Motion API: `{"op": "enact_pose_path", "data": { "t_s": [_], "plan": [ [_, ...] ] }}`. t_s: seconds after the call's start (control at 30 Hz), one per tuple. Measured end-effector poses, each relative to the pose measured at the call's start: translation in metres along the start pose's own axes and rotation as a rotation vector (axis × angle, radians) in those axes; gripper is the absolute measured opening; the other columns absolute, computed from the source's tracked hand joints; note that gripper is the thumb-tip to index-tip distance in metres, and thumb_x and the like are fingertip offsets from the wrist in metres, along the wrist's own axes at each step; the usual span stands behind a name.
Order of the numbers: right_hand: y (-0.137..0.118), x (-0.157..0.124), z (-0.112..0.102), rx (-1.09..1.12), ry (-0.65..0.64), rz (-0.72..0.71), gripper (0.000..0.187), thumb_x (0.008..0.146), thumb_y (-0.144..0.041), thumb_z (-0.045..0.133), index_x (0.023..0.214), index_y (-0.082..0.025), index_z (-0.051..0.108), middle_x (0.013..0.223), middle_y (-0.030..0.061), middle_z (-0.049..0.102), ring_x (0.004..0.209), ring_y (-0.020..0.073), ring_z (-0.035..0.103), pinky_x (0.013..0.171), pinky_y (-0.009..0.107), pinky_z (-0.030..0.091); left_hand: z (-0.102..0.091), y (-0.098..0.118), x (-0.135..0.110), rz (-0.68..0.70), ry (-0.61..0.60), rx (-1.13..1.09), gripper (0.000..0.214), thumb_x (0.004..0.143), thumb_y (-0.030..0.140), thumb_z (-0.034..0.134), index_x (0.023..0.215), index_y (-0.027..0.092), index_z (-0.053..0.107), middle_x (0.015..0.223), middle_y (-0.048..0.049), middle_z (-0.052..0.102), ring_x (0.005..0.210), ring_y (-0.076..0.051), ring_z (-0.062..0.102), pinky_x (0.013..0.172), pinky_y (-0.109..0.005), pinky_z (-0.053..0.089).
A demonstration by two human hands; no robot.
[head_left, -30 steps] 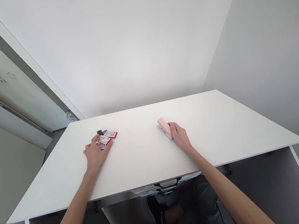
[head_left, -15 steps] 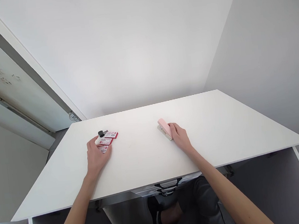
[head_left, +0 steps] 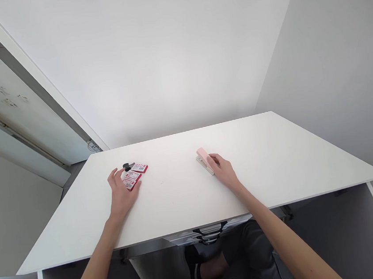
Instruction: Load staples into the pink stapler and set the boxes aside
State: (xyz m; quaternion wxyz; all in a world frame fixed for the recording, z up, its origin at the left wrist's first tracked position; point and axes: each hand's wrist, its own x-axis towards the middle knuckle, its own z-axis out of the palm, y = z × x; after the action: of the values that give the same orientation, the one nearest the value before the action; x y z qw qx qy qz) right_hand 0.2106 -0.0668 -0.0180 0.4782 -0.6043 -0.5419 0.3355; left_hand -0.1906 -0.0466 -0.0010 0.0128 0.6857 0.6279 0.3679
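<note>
Left hand (head_left: 121,195), fingers spread, rests on the white desk (head_left: 275,157) touching small red boxes (head_left: 133,177) beside a black clip (head_left: 127,166); right hand (head_left: 223,172) grips a pink stapler (head_left: 204,158) at mid-desk

box labels (head_left: 133,177) unreadable, forearms cut off
</note>
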Motion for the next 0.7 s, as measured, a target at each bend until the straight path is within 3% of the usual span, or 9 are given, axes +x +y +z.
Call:
{"op": "enact_pose_path", "data": {
  "t_s": [0.17, 0.33, 0.43, 0.53, 0.7],
  "plan": [
    [0.000, 0.000, 0.002, -0.074, -0.073, -0.055, 0.042, 0.090, -0.056, 0.065, 0.122, -0.030, 0.068, 0.121, 0.0053, 0.075, 0.104, 0.0273, 0.069, 0.084, 0.039, 0.054, 0.005, 0.018, -0.004, 0.245, -0.009, 0.113, 0.057, 0.094, 0.039, 0.066, 0.145, 0.020, 0.047, 0.157, -0.0192, 0.038, 0.147, -0.037, 0.043, 0.114, -0.057, 0.047],
    [0.000, -0.005, 0.007, -0.173, -0.144, -0.124, 0.028, 0.090, -0.048, 0.064, 0.107, -0.028, 0.072, 0.108, 0.0033, 0.076, 0.097, 0.0260, 0.069, 0.081, 0.038, 0.052, 0.018, 0.041, -0.010, 0.440, -0.094, 0.104, 0.027, 0.100, 0.034, 0.058, 0.125, 0.023, 0.060, 0.141, -0.0142, 0.056, 0.134, -0.031, 0.054, 0.108, -0.052, 0.050],
    [-0.003, -0.013, 0.014, -0.196, -0.172, -0.191, 0.026, 0.093, -0.046, 0.062, 0.108, -0.026, 0.070, 0.111, 0.0043, 0.075, 0.100, 0.0258, 0.068, 0.085, 0.039, 0.051, 0.031, 0.061, -0.014, 0.512, -0.186, 0.020, 0.019, 0.102, 0.033, 0.057, 0.116, 0.025, 0.065, 0.129, -0.0101, 0.065, 0.128, -0.028, 0.057, 0.111, -0.050, 0.047],
    [-0.005, -0.023, 0.020, -0.197, -0.224, -0.278, 0.027, 0.097, -0.044, 0.059, 0.115, -0.026, 0.066, 0.119, 0.0059, 0.072, 0.107, 0.0255, 0.067, 0.091, 0.040, 0.050, 0.045, 0.083, -0.016, 0.507, -0.302, -0.126, 0.023, 0.101, 0.037, 0.059, 0.119, 0.025, 0.067, 0.124, -0.0081, 0.069, 0.122, -0.025, 0.060, 0.108, -0.047, 0.049],
    [-0.006, -0.031, 0.026, -0.177, -0.267, -0.352, 0.026, 0.100, -0.042, 0.059, 0.120, -0.026, 0.063, 0.125, 0.0069, 0.068, 0.110, 0.0241, 0.065, 0.093, 0.039, 0.050, 0.058, 0.111, -0.015, 0.340, -0.456, -0.389, 0.032, 0.097, 0.048, 0.066, 0.119, 0.026, 0.073, 0.121, -0.0068, 0.074, 0.117, -0.025, 0.065, 0.102, -0.042, 0.052]
  ]
}}
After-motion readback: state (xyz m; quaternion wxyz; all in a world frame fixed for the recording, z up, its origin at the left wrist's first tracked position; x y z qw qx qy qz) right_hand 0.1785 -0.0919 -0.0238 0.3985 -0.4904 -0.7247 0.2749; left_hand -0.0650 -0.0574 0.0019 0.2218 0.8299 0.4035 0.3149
